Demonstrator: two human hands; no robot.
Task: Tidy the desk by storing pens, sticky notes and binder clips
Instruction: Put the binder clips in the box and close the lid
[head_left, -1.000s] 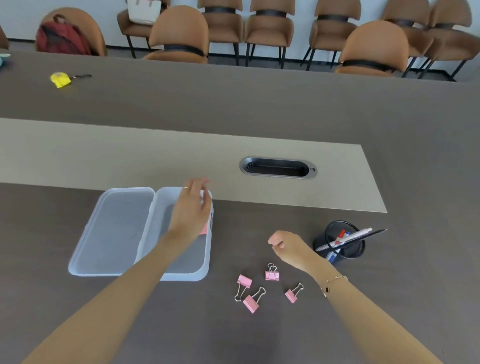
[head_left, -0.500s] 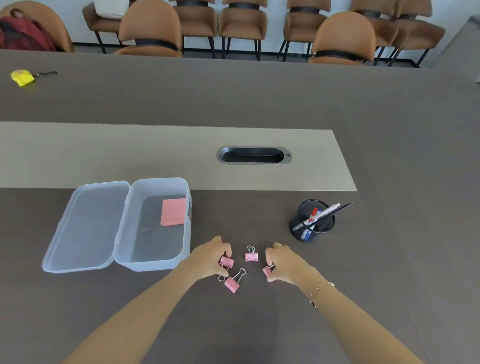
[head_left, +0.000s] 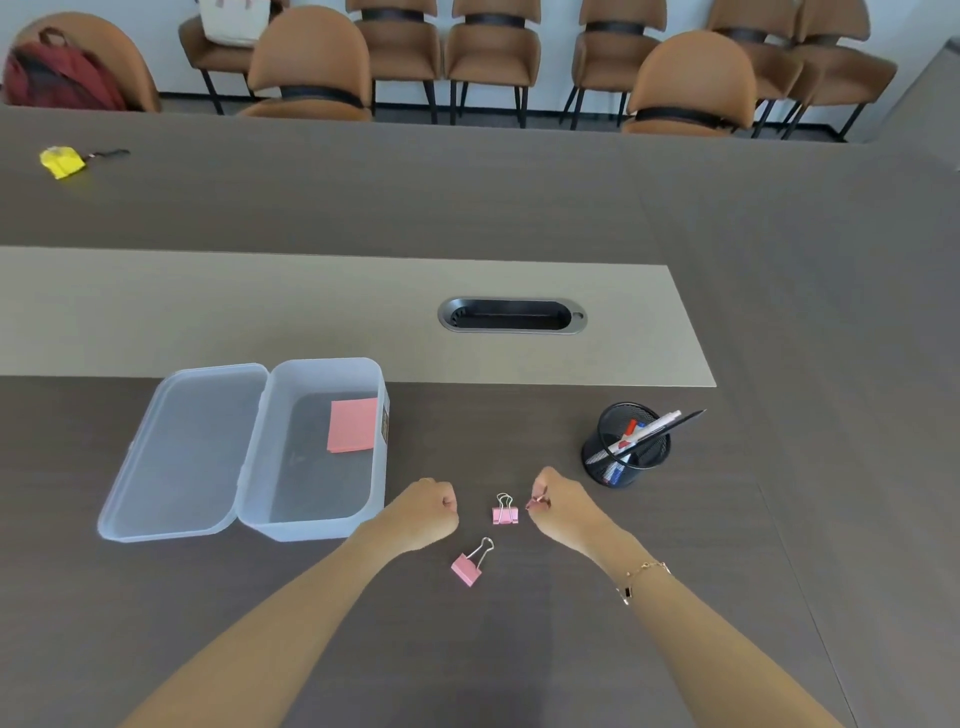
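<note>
Nearby, brown chairs (head_left: 691, 83), dark desk (head_left: 779, 312), hands (head_left: 426, 514) fisted, right pinching clip (head_left: 537, 501)

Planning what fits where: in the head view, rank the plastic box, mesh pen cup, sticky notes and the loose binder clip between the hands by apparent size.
1. Plastic box
2. Pen cup
3. Sticky notes
4. Binder clip

Cup versus notes is close; the notes lie farther away, so that order is unsure.

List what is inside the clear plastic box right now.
The clear plastic box holds one pink sticky-note pad lying flat near its far right corner. The rest of its floor shows bare through the open top; no binder clips inside. Anything under the pad is hidden.
</note>
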